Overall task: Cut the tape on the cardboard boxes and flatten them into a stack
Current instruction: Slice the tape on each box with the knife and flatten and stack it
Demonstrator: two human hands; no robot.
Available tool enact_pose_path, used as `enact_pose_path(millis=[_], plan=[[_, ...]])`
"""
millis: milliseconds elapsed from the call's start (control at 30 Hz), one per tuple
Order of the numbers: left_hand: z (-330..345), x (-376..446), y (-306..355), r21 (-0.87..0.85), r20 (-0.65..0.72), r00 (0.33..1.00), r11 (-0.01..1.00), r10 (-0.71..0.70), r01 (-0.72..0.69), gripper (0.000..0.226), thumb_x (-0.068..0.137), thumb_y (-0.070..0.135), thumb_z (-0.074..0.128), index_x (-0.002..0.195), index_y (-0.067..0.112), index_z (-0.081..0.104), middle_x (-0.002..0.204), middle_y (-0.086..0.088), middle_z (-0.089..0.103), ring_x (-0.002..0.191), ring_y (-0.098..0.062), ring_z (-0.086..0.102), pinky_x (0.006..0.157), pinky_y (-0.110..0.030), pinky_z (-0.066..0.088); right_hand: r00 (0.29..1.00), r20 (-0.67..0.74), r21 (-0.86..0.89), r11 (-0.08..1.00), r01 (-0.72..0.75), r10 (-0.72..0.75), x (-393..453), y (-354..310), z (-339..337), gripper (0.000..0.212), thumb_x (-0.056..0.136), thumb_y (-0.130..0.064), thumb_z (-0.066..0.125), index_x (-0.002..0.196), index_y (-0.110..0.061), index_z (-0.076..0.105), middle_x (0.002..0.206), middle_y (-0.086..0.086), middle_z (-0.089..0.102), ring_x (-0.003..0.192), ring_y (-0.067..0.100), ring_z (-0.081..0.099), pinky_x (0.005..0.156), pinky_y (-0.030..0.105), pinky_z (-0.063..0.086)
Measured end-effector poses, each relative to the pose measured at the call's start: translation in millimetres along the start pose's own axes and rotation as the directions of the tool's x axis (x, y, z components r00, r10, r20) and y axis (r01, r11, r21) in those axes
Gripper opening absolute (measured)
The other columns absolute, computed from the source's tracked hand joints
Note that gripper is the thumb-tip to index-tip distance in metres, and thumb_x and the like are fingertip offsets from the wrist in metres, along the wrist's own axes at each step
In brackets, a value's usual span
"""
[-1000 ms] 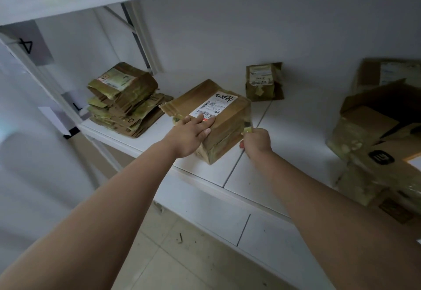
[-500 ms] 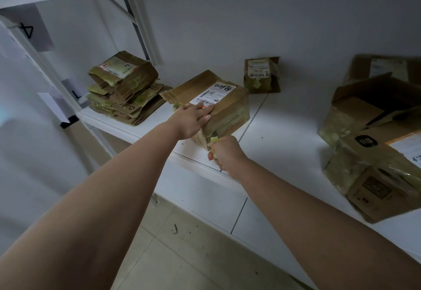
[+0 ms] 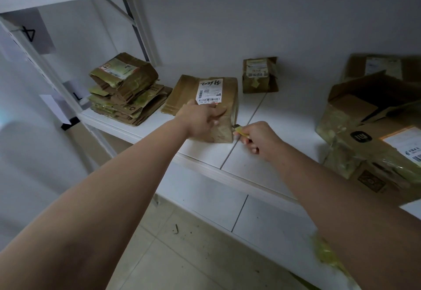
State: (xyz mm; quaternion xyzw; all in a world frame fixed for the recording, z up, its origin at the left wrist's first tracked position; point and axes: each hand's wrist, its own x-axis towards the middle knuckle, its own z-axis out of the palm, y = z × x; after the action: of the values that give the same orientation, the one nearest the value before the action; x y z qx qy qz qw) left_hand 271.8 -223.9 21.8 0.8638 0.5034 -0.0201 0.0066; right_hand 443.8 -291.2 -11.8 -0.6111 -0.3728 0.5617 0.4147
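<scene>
Since half a second ago the taped box (image 3: 206, 107) is turned label-up on the shelf (image 3: 284, 116), pinned by left hand (image 3: 201, 118) with spread fingers, while right hand (image 3: 257, 138) is clenched around the cutter (image 3: 239, 131) at its lower right corner; light, stiff cardboard, best steadied from above.

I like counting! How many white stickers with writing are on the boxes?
5 that I can see: one under the left hand, one atop the flat stack, one on the small back box, two far right. Others may be hidden.
</scene>
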Motion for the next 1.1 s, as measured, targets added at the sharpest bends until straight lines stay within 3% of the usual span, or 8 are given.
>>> enact_pose_path(millis=[100,167,233,300,367,467,700,1100], plan=[[7,7,2,0.016,-0.084,0.996,1.000,0.024,-0.022,0.045,0.101,0.031,0.040,0.143,0.046,0.035,0.154,0.004,0.034,0.125,-0.033,0.037,0.104,-0.047,0.033,0.999,0.008,-0.116,0.993,0.036,-0.035,3,11,-1,0.019,0.096,-0.009,0.042,0.088,-0.006,0.059,0.055,0.007,0.042,0.025,0.005,0.028,0.031,0.011,0.019],[13,12,-1,-0.150,-0.096,0.995,0.989,-0.005,-0.010,0.041,0.100,0.035,0.041,0.141,0.040,0.042,0.152,0.000,0.036,0.137,-0.036,0.027,0.111,-0.049,0.027,0.988,-0.005,-0.250,0.957,0.148,-0.154,4,25,11,0.010,0.094,-0.007,0.041,0.096,-0.004,0.050,0.061,0.009,0.048,0.031,0.007,0.041,0.033,0.015,0.027],[14,11,-1,-0.400,-0.058,0.994,0.915,-0.092,0.061,0.060,0.087,0.064,0.042,0.138,0.033,0.051,0.146,-0.001,0.041,0.137,-0.026,0.034,0.107,-0.034,0.031,0.969,0.005,-0.389,0.892,0.229,-0.246,5,38,20,0.008,0.092,-0.010,0.040,0.099,-0.005,0.039,0.073,0.010,0.053,0.047,0.015,0.052,0.042,0.020,0.037],[12,9,-1,-0.486,-0.051,0.985,0.866,-0.162,0.117,0.094,0.062,0.086,0.027,0.134,0.033,0.055,0.140,0.003,0.044,0.126,-0.018,0.045,0.091,-0.025,0.034,0.948,0.023,-0.543,0.793,0.278,-0.317,7,48,19,0.012,0.093,-0.016,0.041,0.100,-0.008,0.035,0.085,0.009,0.054,0.061,0.024,0.058,0.055,0.027,0.042],[11,9,0,-0.402,-0.073,0.988,0.911,-0.136,0.096,0.079,0.073,0.081,0.029,0.134,0.037,0.054,0.142,0.002,0.045,0.127,-0.021,0.045,0.089,-0.026,0.035,0.923,0.033,-0.710,0.641,0.291,-0.383,3,53,13,0.016,0.095,-0.023,0.041,0.104,-0.009,0.038,0.089,0.007,0.054,0.071,0.028,0.057,0.061,0.029,0.037],[6,7,2,-0.305,-0.109,0.991,0.952,-0.080,0.043,0.043,0.097,0.050,0.034,0.134,0.041,0.053,0.145,0.001,0.043,0.131,-0.024,0.042,0.091,-0.028,0.034,0.858,0.070,-0.807,0.476,0.349,-0.509,-3,55,9,0.018,0.097,-0.025,0.041,0.106,-0.009,0.040,0.082,0.004,0.053,0.068,0.024,0.049,0.057,0.029,0.030],[7,8,1,-0.314,-0.091,0.991,0.947,-0.098,0.065,0.048,0.096,0.052,0.031,0.136,0.036,0.053,0.144,0.002,0.043,0.130,-0.022,0.042,0.086,-0.026,0.031,0.780,0.080,-0.883,0.318,0.344,-0.621,5,50,12,0.020,0.097,-0.024,0.037,0.109,-0.008,0.039,0.084,0.010,0.064,0.070,0.033,0.060,0.058,0.030,0.035],[12,7,-2,-0.220,-0.141,0.990,0.975,-0.020,-0.012,0.040,0.101,0.028,0.042,0.137,0.044,0.047,0.147,0.000,0.041,0.133,-0.023,0.041,0.094,-0.029,0.036,0.823,0.128,-0.967,0.116,0.228,-0.553,13,63,16,0.033,0.097,-0.012,0.034,0.128,-0.003,0.030,0.097,0.010,0.067,0.078,0.032,0.063,0.050,0.028,0.023]])
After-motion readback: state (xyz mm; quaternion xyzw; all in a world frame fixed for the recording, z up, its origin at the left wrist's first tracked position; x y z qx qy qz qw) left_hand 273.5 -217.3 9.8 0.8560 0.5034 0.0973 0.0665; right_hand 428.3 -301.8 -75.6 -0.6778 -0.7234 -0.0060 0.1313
